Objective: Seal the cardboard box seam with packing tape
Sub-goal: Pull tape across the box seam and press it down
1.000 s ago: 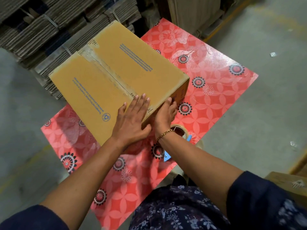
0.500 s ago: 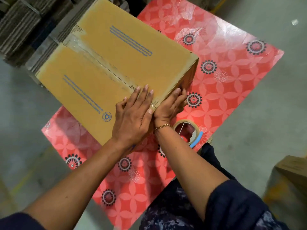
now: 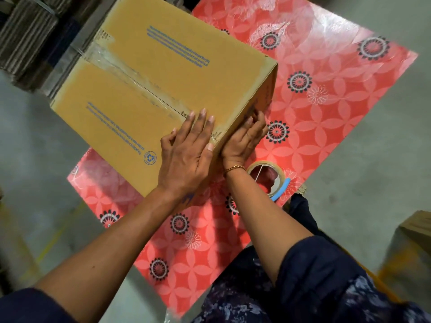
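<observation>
The box (image 3: 163, 85) fills the upper centre of the frame. Since a second ago, the left hand (image 3: 186, 155) has been slid up onto the taped seam (image 3: 140, 82), fingers together and flat, while the right hand (image 3: 243, 138) presses the side; smoothing appears nearly finished. The tape roll (image 3: 265, 176) lies unused at centre right.

Floor (image 3: 363, 164) is grey concrete, smooth, with a faint yellow line (image 3: 52, 238) at lower left. Worktop (image 3: 326, 117) is covered in red floral plastic sheet, glossy, with glare near its far edge. Bundled flat cardboard stacks (image 3: 30, 40) are piled top left, in shadow. A brown carton (image 3: 417, 227) sits at the right edge, partly cut off.
</observation>
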